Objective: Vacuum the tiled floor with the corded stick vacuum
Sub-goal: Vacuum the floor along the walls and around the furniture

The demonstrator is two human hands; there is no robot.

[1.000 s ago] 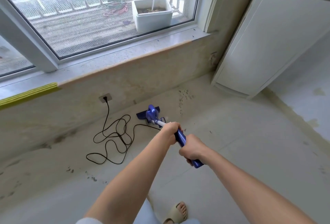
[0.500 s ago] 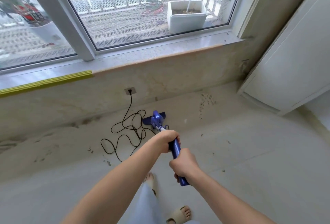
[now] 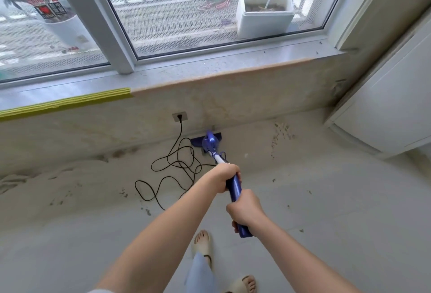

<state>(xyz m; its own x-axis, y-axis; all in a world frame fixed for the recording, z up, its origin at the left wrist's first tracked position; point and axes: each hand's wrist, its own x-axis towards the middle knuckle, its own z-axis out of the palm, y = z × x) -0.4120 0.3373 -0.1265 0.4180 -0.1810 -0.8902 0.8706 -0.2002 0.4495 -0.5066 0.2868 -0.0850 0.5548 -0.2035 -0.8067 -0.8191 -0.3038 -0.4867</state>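
A blue stick vacuum (image 3: 235,187) runs from my hands down to its dark floor head (image 3: 206,141), which lies against the base of the wall under the window. My left hand (image 3: 225,176) grips the upper end of the shaft, just below the white tube. My right hand (image 3: 246,209) grips the blue handle nearer to me. The black cord (image 3: 177,166) lies in loose loops on the pale tiled floor (image 3: 326,211), left of the floor head, and is plugged into a wall socket (image 3: 179,116).
A white cabinet (image 3: 394,106) stands at the right against the wall. Dirt specks (image 3: 281,132) mark the floor right of the floor head. A stone window sill (image 3: 210,71) with yellow tape (image 3: 65,102) juts out above. My sandalled feet (image 3: 203,243) are below my hands.
The view has swung left and closer to the wall. The floor head has slid forward to the wall base, next to the socket. Both hands keep their grip.
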